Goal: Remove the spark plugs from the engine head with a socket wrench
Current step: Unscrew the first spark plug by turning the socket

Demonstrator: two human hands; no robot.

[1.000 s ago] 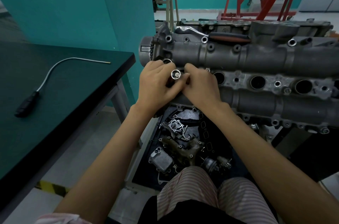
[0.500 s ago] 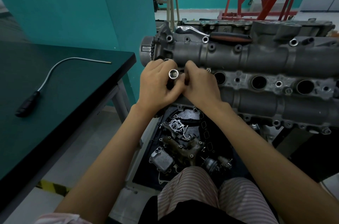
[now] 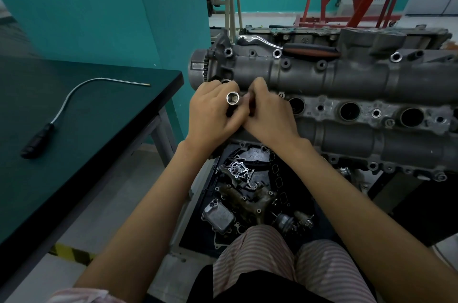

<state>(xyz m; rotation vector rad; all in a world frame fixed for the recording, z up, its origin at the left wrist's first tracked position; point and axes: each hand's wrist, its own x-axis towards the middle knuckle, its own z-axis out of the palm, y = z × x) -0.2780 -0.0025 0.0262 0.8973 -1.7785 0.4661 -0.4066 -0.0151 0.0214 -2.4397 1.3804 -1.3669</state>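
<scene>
Fingers of both hands [image 3: 244, 114] pinch one socket [image 3: 232, 98] beside three open plug holes [image 3: 349, 111].

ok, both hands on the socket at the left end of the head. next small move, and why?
Probably lift the socket straight up out of the leftmost plug well. Left hand grips it, right hand pinches beside it, and the ratchet wrench lies apart on the engine head, so nothing is driving it.

Dark green table [image 3: 104, 129], flexible pickup tool [image 3: 62, 109] lying on it
</scene>
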